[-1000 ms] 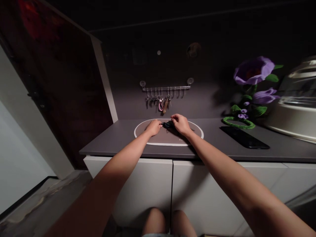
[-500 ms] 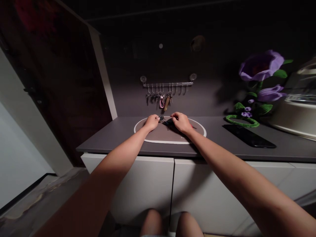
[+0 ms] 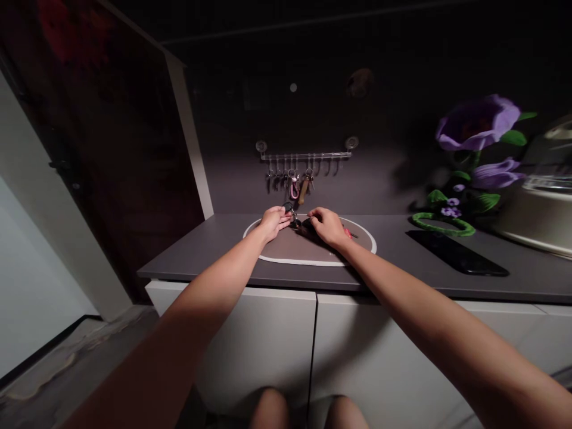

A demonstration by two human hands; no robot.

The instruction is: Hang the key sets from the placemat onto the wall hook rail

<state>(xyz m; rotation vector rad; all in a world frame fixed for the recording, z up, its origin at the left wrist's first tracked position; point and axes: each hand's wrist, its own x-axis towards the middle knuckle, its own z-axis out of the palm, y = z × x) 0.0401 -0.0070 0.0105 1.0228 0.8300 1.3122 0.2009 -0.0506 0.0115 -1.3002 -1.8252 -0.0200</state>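
On the counter lies an oval brown mat [image 3: 308, 257] with a white rim. Over its left part, my left hand [image 3: 273, 223] is closed on a dark round key fob [image 3: 287, 207] with a ring and small keys hanging at its right. My right hand [image 3: 328, 226] is closed on a dark item [image 3: 308, 226] that its fingers largely cover; what it is cannot be made out. A small red thing [image 3: 347, 232] with a dark tip shows on the mat just right of that hand.
A clear hook rail [image 3: 306, 156] with keys and a brown tag [image 3: 304, 190] is on the wall behind. At the right are a black phone [image 3: 456, 253], purple flowers [image 3: 478, 122] with a green ring base, and a pale domed appliance [image 3: 536, 214].
My left hand has turned, its fingers now stretching further right, and the dark fob has risen slightly. The right hand stays nearly in place. The whole view has shifted a little.
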